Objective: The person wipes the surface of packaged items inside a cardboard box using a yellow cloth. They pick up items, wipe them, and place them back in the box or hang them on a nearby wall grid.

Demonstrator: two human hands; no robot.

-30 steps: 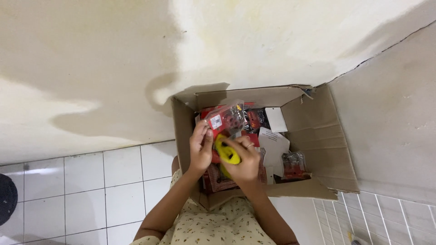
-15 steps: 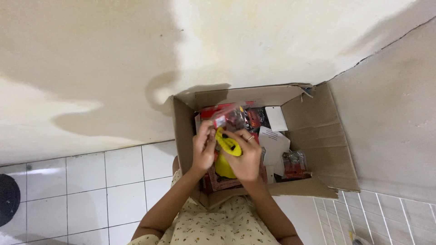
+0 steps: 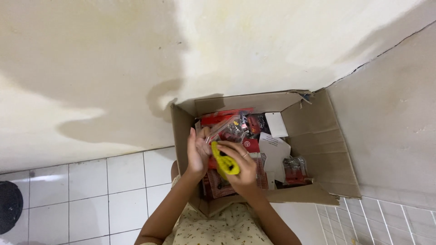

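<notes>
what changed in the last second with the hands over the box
The clear packet that the left hand held up has dropped back among the packets. Both hands now close around the yellow object, the right hand gripping it. The cardboard box has not moved.

White tiled floor [image 3: 91, 195], stained wall [image 3: 113, 59]

Between the fingers [image 3: 227, 146] sits a yellow tool [image 3: 225, 161] of smooth, slightly glossy plastic. Just beyond the fingertips, clear plastic packets [image 3: 234, 127] shine with glare. Around them the box [image 3: 318, 149] is matt brown cardboard, rough at its torn edges. White cards [image 3: 276, 124] look like plain paper.
</notes>
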